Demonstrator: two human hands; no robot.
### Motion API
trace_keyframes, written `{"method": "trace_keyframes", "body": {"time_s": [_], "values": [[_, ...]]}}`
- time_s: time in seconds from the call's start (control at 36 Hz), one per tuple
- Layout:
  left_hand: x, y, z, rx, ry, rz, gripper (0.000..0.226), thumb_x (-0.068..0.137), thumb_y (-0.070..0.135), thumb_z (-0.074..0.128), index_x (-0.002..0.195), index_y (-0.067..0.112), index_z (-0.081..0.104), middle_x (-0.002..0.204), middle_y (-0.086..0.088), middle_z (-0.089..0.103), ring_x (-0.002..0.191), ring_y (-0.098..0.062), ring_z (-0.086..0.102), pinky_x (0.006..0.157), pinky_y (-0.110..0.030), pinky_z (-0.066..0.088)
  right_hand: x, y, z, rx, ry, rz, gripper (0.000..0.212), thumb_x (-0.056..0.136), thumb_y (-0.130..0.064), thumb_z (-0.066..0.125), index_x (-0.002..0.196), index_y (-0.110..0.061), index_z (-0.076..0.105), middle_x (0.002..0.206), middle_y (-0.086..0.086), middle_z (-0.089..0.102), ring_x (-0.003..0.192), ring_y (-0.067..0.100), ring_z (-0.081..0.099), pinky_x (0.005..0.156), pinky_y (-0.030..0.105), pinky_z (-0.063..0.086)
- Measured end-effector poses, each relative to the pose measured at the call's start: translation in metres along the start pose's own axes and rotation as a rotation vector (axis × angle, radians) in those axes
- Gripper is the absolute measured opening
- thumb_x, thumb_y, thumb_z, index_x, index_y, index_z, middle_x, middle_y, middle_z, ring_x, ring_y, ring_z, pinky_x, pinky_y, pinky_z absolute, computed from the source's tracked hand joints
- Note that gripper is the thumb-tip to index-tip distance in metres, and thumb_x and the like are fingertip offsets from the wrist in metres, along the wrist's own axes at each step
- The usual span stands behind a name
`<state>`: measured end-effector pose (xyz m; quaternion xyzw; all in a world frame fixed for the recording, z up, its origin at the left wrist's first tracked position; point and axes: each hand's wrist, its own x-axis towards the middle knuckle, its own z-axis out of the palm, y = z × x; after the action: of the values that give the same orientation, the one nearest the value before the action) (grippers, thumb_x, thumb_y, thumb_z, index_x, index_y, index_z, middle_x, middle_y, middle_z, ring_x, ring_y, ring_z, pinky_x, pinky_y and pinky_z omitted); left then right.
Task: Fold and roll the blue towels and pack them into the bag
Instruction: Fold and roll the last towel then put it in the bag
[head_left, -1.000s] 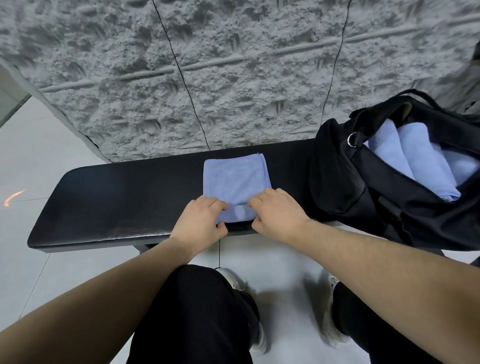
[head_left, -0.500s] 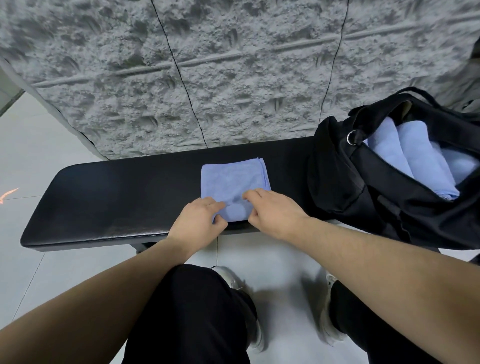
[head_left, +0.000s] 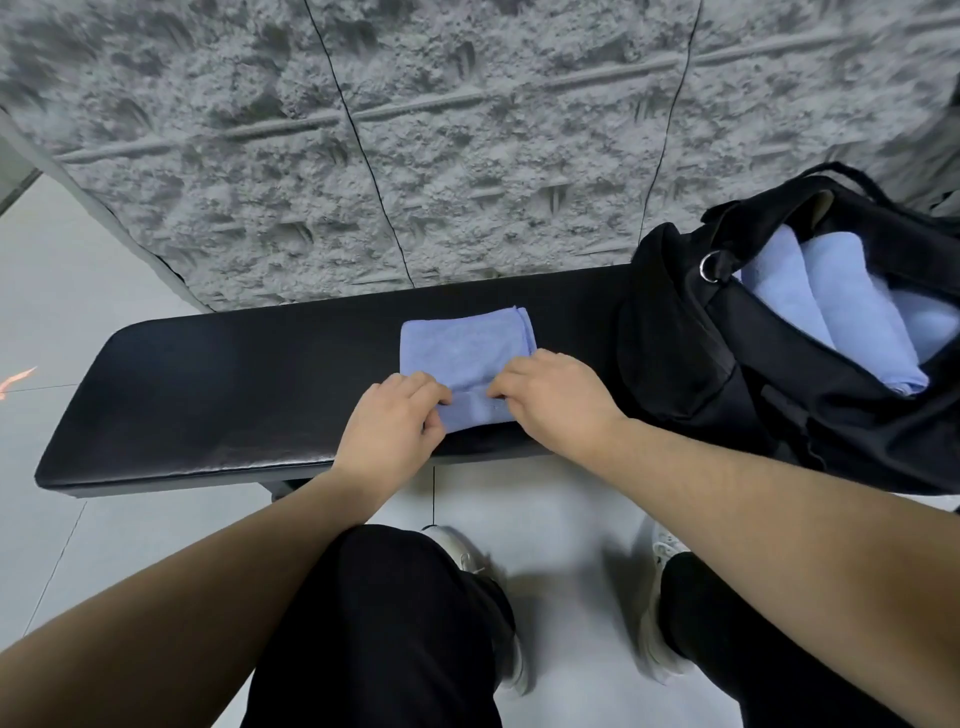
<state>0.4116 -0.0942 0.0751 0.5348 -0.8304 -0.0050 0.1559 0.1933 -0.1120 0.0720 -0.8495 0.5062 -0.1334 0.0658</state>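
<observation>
Blue towel (head_left: 457, 348), folded: soft, light, limp (likely unrolls); both hands' fingers (head_left: 431, 397) pinching its rolled near edge.

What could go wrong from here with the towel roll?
The roll has barely started under the left hand and right hand, so uneven pressure could skew it. The bag already holds rolled towels, so space may be tight.
</observation>
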Motion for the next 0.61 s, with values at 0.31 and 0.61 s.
{"method": "trace_keyframes", "body": {"time_s": [0.31,0.61], "values": [[0.0,-0.004,-0.002,0.11,-0.085,0.088,0.031,0.068,0.021,0.071,0.098,0.015,0.071,0.092,0.005,0.068,0.076,-0.024,0.062,0.067,-0.03,0.037,-0.01,-0.002,0.002,-0.15,-0.015,-0.062,0.027,0.069,-0.022,0.063,0.094,-0.021,0.073,0.092,-0.006,0.063,0.085,0.024,0.057,0.076,0.039,0.046],[-0.003,0.001,-0.007,0.091,-0.189,0.027,0.041,0.07,0.029,0.055,0.104,0.014,0.072,0.093,0.004,0.071,0.081,-0.023,0.063,0.073,-0.032,0.043,-0.011,-0.013,-0.01,-0.052,-0.156,-0.027,0.039,0.086,-0.022,0.048,0.123,-0.02,0.062,0.114,-0.004,0.062,0.108,0.019,0.051,0.087,0.029,0.032]]}}
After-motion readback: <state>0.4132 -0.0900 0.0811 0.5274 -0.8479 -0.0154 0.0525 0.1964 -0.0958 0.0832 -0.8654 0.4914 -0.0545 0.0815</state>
